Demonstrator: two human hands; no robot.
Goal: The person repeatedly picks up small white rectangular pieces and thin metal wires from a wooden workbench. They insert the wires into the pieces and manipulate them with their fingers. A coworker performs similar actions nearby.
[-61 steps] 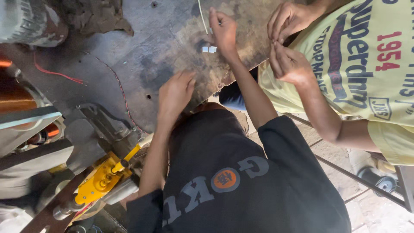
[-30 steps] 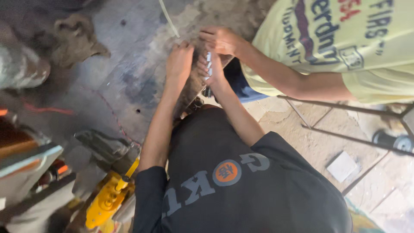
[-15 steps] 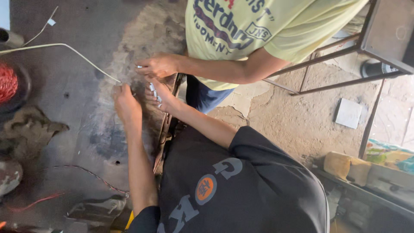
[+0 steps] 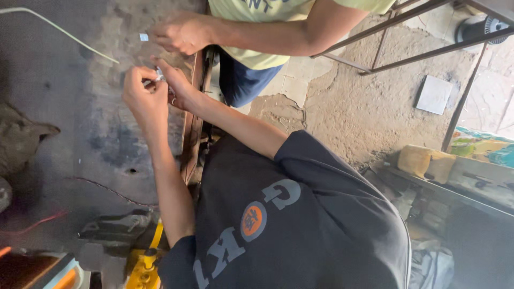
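Note:
My left hand [image 4: 140, 93] and my right hand [image 4: 174, 83] meet over a dark, stained work surface [image 4: 69, 107]. Their fingertips pinch a small white piece [image 4: 159, 75] between them. My black printed T-shirt [image 4: 289, 225] fills the lower middle of the view. Just above my hands is the hand of another person [image 4: 182, 32] in a yellow shirt, with its fingers curled. A small pale tab [image 4: 143, 37] lies beside that hand. A thin white wire [image 4: 59, 29] runs in from the upper left toward my hands.
A rusty metal bar [image 4: 191, 123] runs along the surface's edge under my right forearm. A yellow jack [image 4: 142, 262] and a red wire [image 4: 37, 222] are at lower left, a grey rag [image 4: 21, 139] at left. A dark metal frame [image 4: 407, 32], a square grey plate [image 4: 433, 93] and a cluttered bench [image 4: 460, 182] stand right.
My hands have come together on the small piece, with the left hand rising to meet the right. The view has swung round, so the person in yellow now appears at the top.

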